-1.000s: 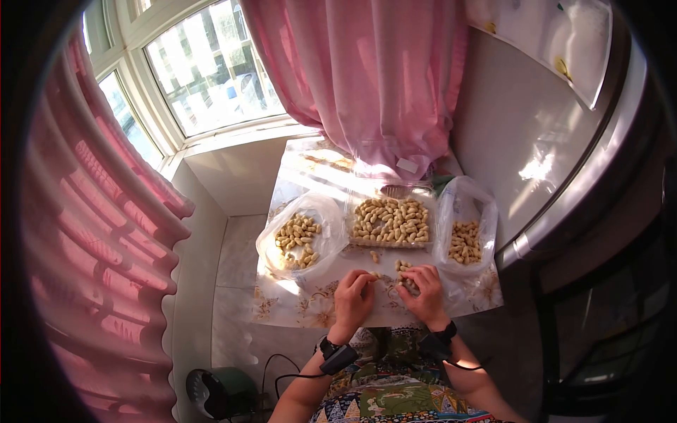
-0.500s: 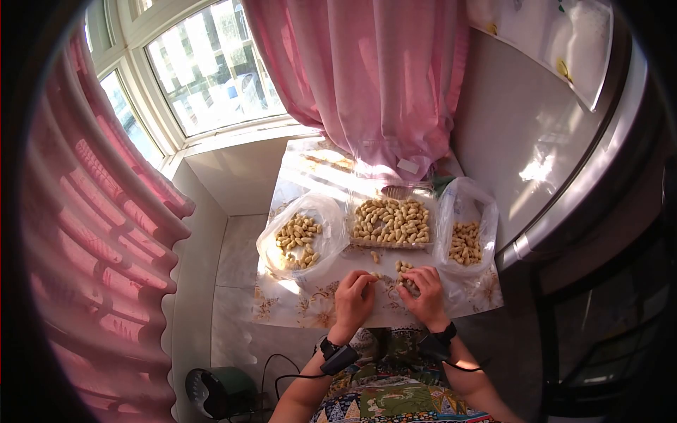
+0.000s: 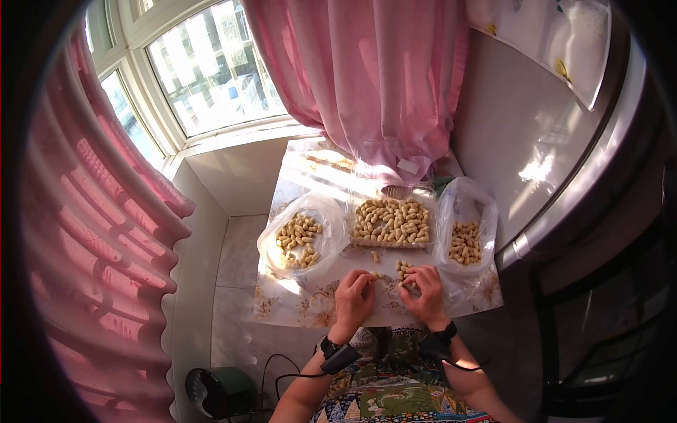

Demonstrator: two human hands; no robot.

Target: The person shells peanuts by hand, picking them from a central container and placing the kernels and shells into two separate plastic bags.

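Near the table's front edge, my left hand [image 3: 355, 296] is closed on a peanut [image 3: 376, 275] that sticks out past its fingertips. To its right, my right hand [image 3: 424, 290] has its fingers curled at a few peanuts [image 3: 403, 266]; what lies between the fingertips is too small to make out. Behind the hands, a clear plastic box [image 3: 391, 244] holds a pile of peanuts [image 3: 395, 220]. One loose peanut [image 3: 375, 256] lies in front of the box. White plastic bags stand on both sides, the left bag [image 3: 333, 211] and the right bag [image 3: 486, 204], each with peanuts inside.
The table [image 3: 321, 317] has a flowered cover. A pink curtain [image 3: 367, 84] hangs down to its back edge, and another [image 3: 106, 247] hangs at the left beside the window [image 3: 211, 67]. On the floor at lower left is a dark green round object [image 3: 233, 391] with cables nearby.
The fingers of my right hand have shifted very slightly beside the peanuts. Everything else looks the same.
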